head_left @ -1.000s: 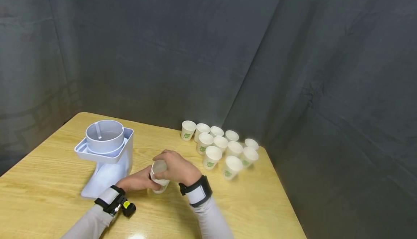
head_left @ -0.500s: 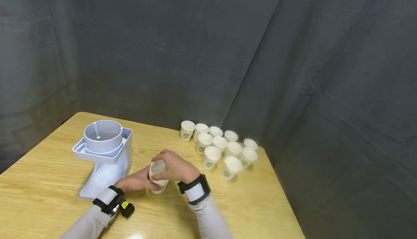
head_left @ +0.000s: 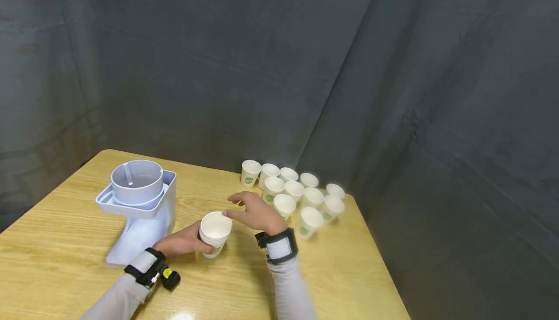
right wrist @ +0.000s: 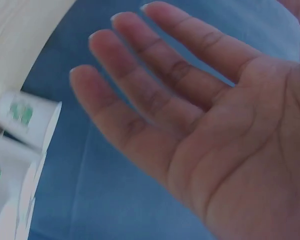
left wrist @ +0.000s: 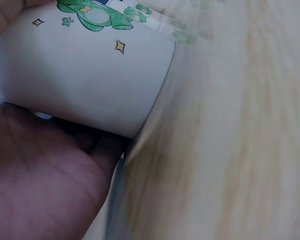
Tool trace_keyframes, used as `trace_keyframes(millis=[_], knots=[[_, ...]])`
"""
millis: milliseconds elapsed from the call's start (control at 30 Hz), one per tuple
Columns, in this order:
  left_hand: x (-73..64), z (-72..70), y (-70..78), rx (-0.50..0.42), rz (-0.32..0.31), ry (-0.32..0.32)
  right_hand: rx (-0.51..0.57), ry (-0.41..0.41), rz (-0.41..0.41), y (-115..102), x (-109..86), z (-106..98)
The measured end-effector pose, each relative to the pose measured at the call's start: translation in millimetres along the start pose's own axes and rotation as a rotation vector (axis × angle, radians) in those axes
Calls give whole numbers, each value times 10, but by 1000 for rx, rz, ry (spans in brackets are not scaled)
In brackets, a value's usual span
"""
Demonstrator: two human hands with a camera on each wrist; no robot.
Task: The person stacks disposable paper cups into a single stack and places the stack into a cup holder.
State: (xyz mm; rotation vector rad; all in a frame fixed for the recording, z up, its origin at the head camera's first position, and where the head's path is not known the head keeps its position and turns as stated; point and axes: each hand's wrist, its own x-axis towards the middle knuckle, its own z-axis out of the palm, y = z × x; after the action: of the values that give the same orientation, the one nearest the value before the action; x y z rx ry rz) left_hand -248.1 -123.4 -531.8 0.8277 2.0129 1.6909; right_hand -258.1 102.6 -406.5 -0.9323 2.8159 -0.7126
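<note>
The left hand (head_left: 181,242) curls round the stacked paper cups (head_left: 216,233) over the tabletop (head_left: 349,274); the right hand (head_left: 258,214), fingers loosely extended, grips nothing, its thumb perhaps touching their rim.

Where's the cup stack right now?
Head view, lower part, left of centre: the cup stack is gripped in the left hand, between the pale blue stand on its left and the right hand on its right.

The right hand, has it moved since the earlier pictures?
Yes. In the head view, the right hand has moved rightward, farther from the pale stand.
</note>
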Motion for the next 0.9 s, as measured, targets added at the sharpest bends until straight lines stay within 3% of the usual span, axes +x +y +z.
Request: trace_keyframes(millis=[167, 567, 900], knots=[[-2, 6, 10, 10, -3, 28, 53, 92, 65, 266, -110, -168], [18, 2, -42, 46, -5, 40, 86, 292, 348, 955, -570, -454], [9, -11, -42, 33, 17, 30, 113, 348, 572, 1320, -815, -483]])
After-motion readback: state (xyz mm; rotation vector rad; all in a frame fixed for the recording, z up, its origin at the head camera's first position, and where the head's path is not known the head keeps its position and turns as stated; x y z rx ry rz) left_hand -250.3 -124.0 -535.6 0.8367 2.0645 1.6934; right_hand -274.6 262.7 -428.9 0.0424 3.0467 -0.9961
